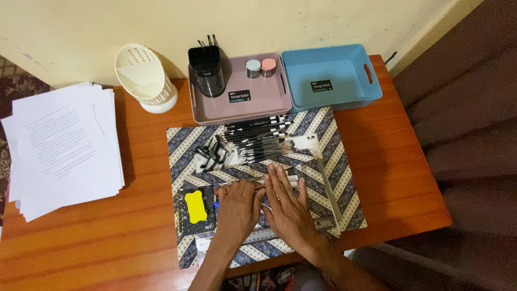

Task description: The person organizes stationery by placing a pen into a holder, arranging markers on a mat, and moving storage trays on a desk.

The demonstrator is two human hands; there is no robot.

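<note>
Both hands lie flat and unclenched on the blue-and-cream striped batik cloth (pixel 344 161) in the head view, the left hand (pixel 238 207) and right hand (pixel 289 207) side by side, gripping nothing that shows. Just beyond their fingertips a row of black pencils (pixel 258 141) lies with long axes running left to right, the right fingertips (pixel 277 171) nearest it. What sits under the palms is hidden, though a clear ruler (pixel 328 188) edges out beside the right hand on the wooden tabletop (pixel 398 178)
</note>
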